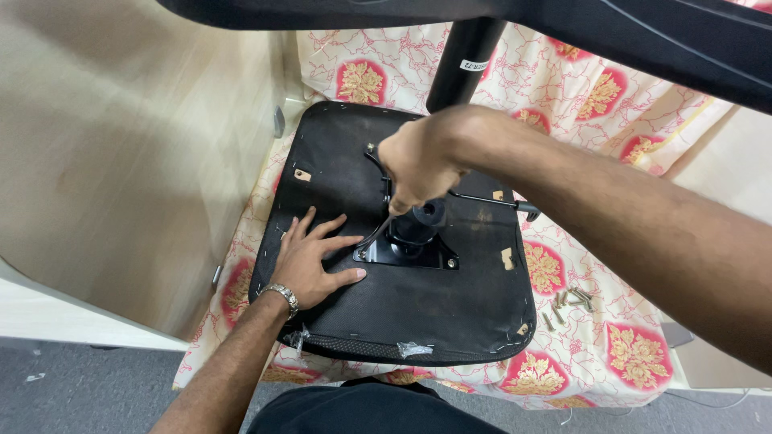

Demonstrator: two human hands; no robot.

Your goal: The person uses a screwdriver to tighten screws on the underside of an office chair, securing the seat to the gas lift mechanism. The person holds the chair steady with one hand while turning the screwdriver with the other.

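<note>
Left hand (pixel 310 261) flat, fingers spread, right hand (pixel 418 165) fisted

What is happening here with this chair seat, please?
A person works on an upturned black chair seat that lies on a flowered cloth. The left hand presses flat on the underside of the seat. The right hand is closed around a thin bent metal tool at the black mounting plate in the middle. A small heap of loose screws lies on the cloth to the right of the seat.
</note>
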